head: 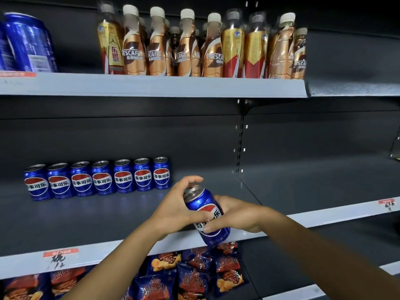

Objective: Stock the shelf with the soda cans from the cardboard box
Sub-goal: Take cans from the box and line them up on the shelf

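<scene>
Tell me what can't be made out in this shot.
Head view only:
- Cardboard box: out of frame.
- Held can: label partly covered by left hand and right hand.
- Top-shelf cans: cut by left edge, blurred.
- Price tag: too small to read.
- Bottles: rear rows hidden by front ones.

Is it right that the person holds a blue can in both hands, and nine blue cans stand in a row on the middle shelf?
Not quite: the row on the middle shelf has seven blue cans, not nine. The head view shows it. The rest is right: both hands, left and right, hold a blue can.
</scene>
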`<state>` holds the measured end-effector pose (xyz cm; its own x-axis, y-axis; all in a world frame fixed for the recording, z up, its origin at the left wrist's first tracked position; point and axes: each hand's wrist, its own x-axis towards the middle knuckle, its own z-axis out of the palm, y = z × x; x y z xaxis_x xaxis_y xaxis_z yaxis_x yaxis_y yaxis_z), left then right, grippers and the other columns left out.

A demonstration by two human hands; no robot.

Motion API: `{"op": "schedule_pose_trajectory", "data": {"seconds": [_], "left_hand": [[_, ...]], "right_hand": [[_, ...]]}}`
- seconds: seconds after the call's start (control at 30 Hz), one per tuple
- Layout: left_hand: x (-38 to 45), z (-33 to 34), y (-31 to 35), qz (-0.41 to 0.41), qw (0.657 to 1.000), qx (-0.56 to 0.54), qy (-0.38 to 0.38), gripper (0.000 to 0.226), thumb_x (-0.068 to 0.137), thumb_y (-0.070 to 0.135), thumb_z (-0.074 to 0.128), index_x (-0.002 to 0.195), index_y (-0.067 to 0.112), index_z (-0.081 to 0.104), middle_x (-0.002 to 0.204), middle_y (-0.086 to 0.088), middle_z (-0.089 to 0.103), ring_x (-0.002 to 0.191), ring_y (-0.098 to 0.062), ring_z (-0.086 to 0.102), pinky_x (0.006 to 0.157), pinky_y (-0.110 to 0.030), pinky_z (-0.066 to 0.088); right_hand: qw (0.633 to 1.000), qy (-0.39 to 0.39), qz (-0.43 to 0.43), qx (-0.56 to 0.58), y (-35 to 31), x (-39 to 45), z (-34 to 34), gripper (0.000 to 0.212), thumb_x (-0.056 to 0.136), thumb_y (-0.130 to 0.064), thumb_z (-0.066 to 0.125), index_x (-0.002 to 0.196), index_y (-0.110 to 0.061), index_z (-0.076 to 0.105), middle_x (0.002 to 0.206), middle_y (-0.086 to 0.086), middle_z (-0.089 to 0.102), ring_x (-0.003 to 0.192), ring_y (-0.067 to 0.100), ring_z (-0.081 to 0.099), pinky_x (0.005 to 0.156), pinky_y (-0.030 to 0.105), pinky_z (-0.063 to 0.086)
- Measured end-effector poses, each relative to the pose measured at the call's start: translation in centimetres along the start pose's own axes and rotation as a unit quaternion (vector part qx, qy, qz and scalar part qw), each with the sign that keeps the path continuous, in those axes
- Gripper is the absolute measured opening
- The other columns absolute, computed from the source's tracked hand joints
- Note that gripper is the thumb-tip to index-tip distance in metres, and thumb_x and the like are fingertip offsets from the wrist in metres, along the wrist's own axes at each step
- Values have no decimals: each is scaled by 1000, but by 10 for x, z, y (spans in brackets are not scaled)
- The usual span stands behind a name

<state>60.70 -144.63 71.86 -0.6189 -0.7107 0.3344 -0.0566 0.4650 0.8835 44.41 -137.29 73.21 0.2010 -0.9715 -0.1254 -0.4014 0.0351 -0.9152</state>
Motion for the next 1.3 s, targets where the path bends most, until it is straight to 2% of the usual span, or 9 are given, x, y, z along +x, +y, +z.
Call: {"op": "schedule_pose_trajectory", "data": {"seconds": [0.1,0.23,0.33,0.43,0.53,0.8,0.97,1.17,1.3], "left_hand": [[2,-3,-2,5,999,-18,37,74,64,15,87,120,43,47,121,9,53,103,-4,61,83,-22,55],[-2,-9,-5,-24,998,-51,25,78,69,18,82,132,34,38,121,15,52,101,6,58,74,-10,50],[-7,-10,-14,-53,997,-54,-14,76,71,18,81,131,34,37,121,13,56,104,4,59,78,-14,51],[-7,-8,-22,-67,996,-39,-40,75,71,18,82,131,33,40,122,10,58,106,-2,61,86,-21,52],[-2,-5,-24,-65,998,-24,-12,64,73,19,81,124,34,45,117,10,61,103,-3,62,89,-23,52],[13,-7,-33,-89,994,-27,49,63,79,14,76,127,30,39,121,10,57,102,0,56,76,-13,49],[24,-13,-42,-119,991,34,44,62,80,21,76,131,23,41,111,15,56,96,5,54,71,-11,47],[36,-21,-60,-149,980,123,43,60,83,27,73,134,18,42,124,5,58,104,-7,56,89,-21,46],[39,-26,-75,-185,947,262,-22,66,82,34,71,138,17,40,135,-1,52,122,-18,51,99,-27,43]], "right_hand": [[998,7,-37,59,2,3,1,48,84,3,66,125,-16,53,117,10,64,111,22,61,95,30,50],[987,51,-65,138,8,11,4,48,83,1,67,127,-11,52,118,10,65,111,22,62,92,29,51],[971,85,-85,205,8,17,4,48,80,1,69,124,-9,54,117,14,66,110,26,63,94,34,52],[952,117,-94,267,4,25,4,38,80,3,65,116,-9,58,107,10,70,101,22,66,88,33,55],[951,132,-85,266,1,32,4,40,80,4,66,117,-10,57,104,8,70,99,21,66,83,30,56],[951,211,-86,209,-4,59,1,51,75,3,74,120,-9,52,112,10,67,100,19,66,76,23,54],[944,224,-90,226,5,81,0,53,72,6,74,119,-9,53,110,11,68,101,23,66,77,28,54],[939,238,-88,230,18,110,1,51,69,5,77,112,-13,58,105,8,69,98,21,67,78,28,54],[935,250,-86,235,25,130,-1,45,70,8,76,105,-17,60,100,3,69,95,17,66,78,26,53]]}}
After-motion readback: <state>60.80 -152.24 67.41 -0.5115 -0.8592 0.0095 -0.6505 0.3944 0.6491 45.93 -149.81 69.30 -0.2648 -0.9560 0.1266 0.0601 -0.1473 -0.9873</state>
